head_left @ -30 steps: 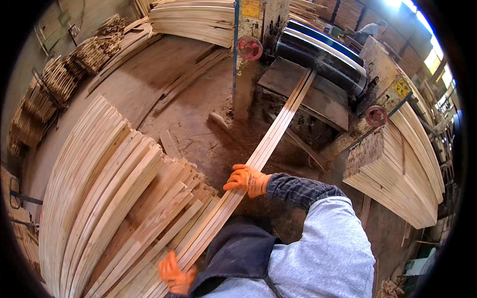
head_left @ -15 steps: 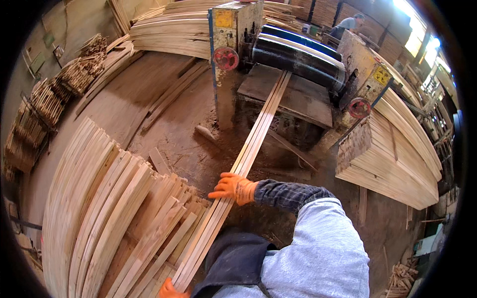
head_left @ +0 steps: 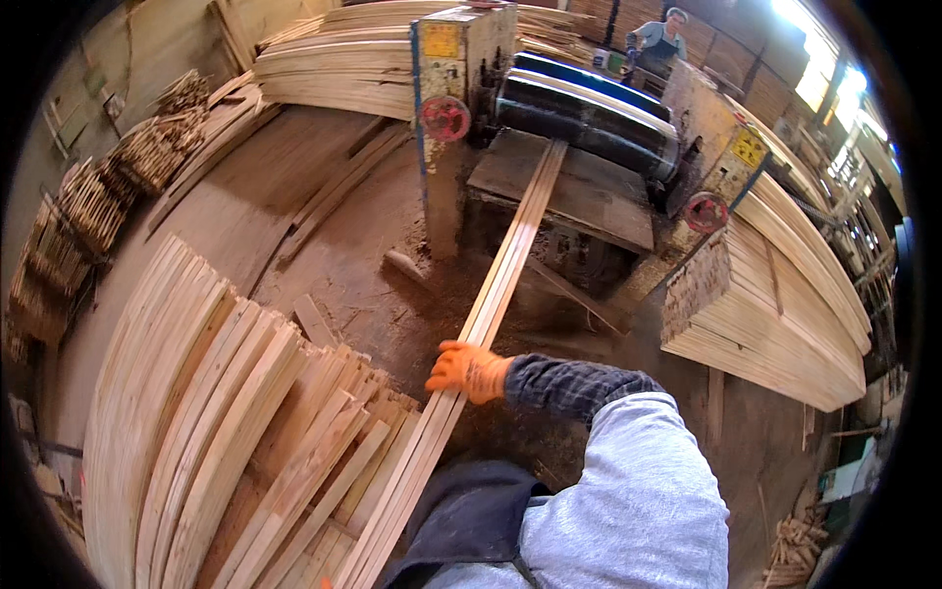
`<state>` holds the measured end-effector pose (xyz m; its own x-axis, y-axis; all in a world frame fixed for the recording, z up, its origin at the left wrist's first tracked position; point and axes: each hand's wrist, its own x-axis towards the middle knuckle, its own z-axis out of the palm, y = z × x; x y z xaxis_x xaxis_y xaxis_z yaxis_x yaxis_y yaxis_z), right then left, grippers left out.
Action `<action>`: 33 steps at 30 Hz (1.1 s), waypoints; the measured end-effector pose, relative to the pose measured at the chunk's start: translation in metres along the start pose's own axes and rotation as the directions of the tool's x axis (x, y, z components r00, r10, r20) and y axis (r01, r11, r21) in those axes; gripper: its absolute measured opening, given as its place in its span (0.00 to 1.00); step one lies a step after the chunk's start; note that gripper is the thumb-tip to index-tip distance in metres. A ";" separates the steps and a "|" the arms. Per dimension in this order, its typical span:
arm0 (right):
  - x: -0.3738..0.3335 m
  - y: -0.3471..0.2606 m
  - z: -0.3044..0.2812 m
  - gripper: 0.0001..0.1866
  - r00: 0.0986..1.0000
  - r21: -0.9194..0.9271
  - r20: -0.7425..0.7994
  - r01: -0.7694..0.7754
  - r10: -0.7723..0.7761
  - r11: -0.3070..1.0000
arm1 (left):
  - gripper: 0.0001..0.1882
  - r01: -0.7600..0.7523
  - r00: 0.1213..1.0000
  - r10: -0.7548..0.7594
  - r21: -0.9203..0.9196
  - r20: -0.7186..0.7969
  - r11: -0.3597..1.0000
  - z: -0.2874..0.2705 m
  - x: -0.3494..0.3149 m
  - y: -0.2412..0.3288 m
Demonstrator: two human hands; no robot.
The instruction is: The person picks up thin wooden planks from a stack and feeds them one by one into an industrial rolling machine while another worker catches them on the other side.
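A few long, narrow wooden strips [head_left: 500,280] lie side by side, running from the lower edge up to the dark rollers of a planing machine [head_left: 589,118]. Their far ends rest on its flat metal bed [head_left: 564,187]. My right hand [head_left: 471,371], in an orange glove, lies across the strips at mid-length, its fingers curled over their left side. Of my left hand [head_left: 328,583] only a sliver of orange glove shows at the lower edge, beside the near part of the strips; its fingers are hidden.
Left of the strips stands a big stack of boards [head_left: 196,393]. Another stack [head_left: 775,324] sits at the right, near a red handwheel [head_left: 706,212]. A second red handwheel [head_left: 444,118] is on the left post. Behind the machine stands a person [head_left: 659,44]. Scrap wood [head_left: 402,265] lies on the floor.
My right hand has shifted slightly to the right, still on the strips. My left hand has slipped almost out of view below. The person behind the machine has straightened up and turned.
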<state>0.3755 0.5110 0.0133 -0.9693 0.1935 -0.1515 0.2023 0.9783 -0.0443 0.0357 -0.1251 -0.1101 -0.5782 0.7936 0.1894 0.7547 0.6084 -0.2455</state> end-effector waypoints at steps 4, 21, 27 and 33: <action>0.009 0.026 -0.013 0.39 0.994 -0.031 0.067 -0.079 0.081 0.996 | 0.35 0.070 0.987 -0.081 0.080 0.139 0.994 0.004 -0.054 -0.052; 0.082 -0.139 -0.050 0.50 0.877 0.300 -0.094 0.477 -0.471 0.826 | 0.52 -0.022 0.977 0.140 -0.576 0.162 0.817 -0.180 0.121 0.110; 0.102 -0.128 -0.050 0.47 0.855 0.282 0.170 0.435 -0.491 0.855 | 0.48 -0.057 0.945 0.231 -0.580 0.230 0.812 -0.157 0.131 0.125; 0.154 -0.118 -0.073 0.21 0.812 0.752 0.446 -0.112 -0.375 0.650 | 0.45 -0.087 0.896 0.371 -0.724 0.243 0.684 -0.176 0.190 0.192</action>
<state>0.1922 0.4306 0.0676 -0.8013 -0.2429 -0.5468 0.3452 0.5587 -0.7541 0.1248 0.1424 0.0461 -0.3131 0.9374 -0.1524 0.7912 0.3463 0.5041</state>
